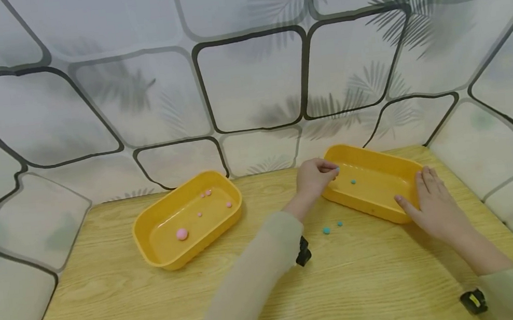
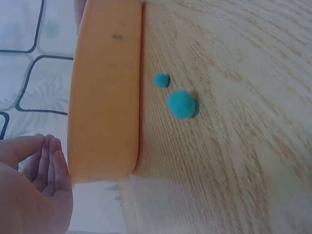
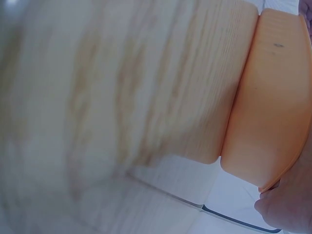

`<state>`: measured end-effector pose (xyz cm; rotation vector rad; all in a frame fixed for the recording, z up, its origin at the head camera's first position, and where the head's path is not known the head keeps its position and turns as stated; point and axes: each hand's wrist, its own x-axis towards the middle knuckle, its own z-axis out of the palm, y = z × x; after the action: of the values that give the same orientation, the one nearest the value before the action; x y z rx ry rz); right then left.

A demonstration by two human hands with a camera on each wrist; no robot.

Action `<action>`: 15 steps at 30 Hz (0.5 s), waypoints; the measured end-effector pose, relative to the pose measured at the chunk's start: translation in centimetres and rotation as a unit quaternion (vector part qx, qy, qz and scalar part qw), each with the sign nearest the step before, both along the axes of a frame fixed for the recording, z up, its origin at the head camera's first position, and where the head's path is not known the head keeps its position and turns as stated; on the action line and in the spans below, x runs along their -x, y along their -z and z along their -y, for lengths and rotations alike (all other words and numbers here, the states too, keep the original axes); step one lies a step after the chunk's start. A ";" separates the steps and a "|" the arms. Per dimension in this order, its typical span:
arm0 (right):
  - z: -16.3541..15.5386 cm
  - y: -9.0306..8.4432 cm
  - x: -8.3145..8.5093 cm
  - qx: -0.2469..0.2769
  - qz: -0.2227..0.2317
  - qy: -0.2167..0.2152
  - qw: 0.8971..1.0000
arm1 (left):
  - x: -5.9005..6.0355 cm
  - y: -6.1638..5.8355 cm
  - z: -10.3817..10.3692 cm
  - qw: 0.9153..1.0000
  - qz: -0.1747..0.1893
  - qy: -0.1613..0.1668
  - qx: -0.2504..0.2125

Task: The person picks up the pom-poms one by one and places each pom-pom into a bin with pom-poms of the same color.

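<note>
My left hand [image 1: 316, 179] pinches a small blue pom-pom [image 1: 338, 170] over the left end of the right-hand yellow tray [image 1: 374, 210]. One tiny blue pom-pom [image 1: 353, 181] lies inside that tray. On the table in front of it are a larger blue pom-pom [image 2: 181, 104] and a smaller blue pom-pom [image 2: 161, 80], close together. With fingers fairly straight, my right hand [image 1: 441, 208] rests against the tray's right end, thumb near the front corner. In the left wrist view, the fingertips are partly behind the tray's wall and the held pom-pom is hidden.
A second yellow tray [image 1: 151, 254] stands to the left, holding a larger pink pom-pom [image 1: 182, 234] and several tiny pink ones. Both trays sit on a wood-grain table [image 1: 113, 310]. Patterned white cloth [image 1: 253, 82] rises behind and at the sides.
</note>
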<state>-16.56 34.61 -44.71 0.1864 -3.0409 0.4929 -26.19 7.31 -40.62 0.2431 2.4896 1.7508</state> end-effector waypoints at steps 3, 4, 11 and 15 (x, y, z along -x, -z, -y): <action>0.0 0.0 0.0 0.000 0.001 0.001 1.000 | 0.0 0.0 -0.1 1.000 -0.001 -0.005 0.009; 0.0 0.0 0.0 -0.001 0.001 0.001 1.000 | 0.0 -0.1 -0.1 1.000 0.002 -0.007 0.008; 0.1 -0.1 -0.1 0.000 0.003 0.000 1.000 | 0.3 -0.2 -0.1 0.999 0.032 -0.020 -0.031; 0.1 -0.1 -0.1 0.000 0.001 0.000 1.000 | 0.4 -0.1 0.0 0.998 0.038 -0.019 -0.042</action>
<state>-16.48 34.46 -44.58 0.1865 -3.0424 0.4928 -26.58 7.33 -40.49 0.1341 2.3864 1.8465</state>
